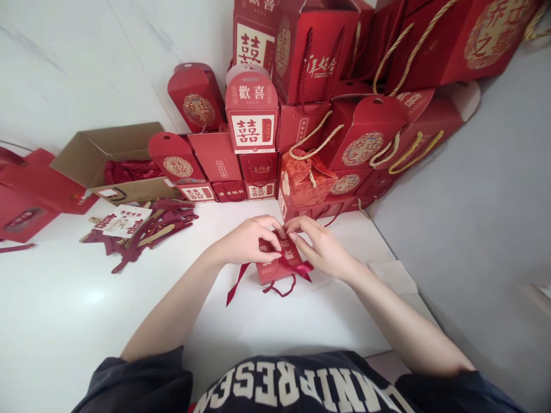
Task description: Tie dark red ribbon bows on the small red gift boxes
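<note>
A small red gift box (272, 269) lies on the white table (64, 298) in front of me, with a dark red ribbon (297, 267) across it. One ribbon tail trails off to the lower left. My left hand (247, 241) pinches the ribbon at the box's top left. My right hand (318, 246) pinches it from the right, fingers meeting the left hand's over the box. Both hands are closed on the ribbon.
A stack of red gift boxes and bags with gold rope handles (318, 103) fills the back. An open cardboard carton (107, 155) holding red cloth stands at back left. Loose red ribbons and tags (142, 229) lie in front of it. Flat red cards (30, 195) sit far left.
</note>
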Action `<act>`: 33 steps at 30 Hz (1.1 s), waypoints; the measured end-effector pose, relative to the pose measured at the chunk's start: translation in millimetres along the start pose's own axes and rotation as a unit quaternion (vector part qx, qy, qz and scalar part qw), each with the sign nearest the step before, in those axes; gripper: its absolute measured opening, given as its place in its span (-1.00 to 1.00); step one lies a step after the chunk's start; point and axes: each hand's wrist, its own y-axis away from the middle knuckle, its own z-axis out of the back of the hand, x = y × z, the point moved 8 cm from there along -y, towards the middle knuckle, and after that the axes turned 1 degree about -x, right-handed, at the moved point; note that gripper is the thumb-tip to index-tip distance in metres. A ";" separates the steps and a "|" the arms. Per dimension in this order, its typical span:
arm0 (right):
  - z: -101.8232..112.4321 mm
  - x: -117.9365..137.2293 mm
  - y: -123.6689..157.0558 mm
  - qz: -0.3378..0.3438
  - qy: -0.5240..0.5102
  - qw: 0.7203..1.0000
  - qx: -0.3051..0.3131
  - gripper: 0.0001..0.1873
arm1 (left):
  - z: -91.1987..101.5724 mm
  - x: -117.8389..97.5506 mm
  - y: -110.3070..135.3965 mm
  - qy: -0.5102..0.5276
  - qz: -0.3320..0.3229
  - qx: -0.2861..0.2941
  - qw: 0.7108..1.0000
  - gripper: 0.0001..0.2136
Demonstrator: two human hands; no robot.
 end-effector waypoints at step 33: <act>-1.4 -4.6 -6.7 0.080 0.040 0.996 -0.024 -0.81 | 9.3 2.6 5.5 -0.082 -0.113 -0.193 0.971 -0.93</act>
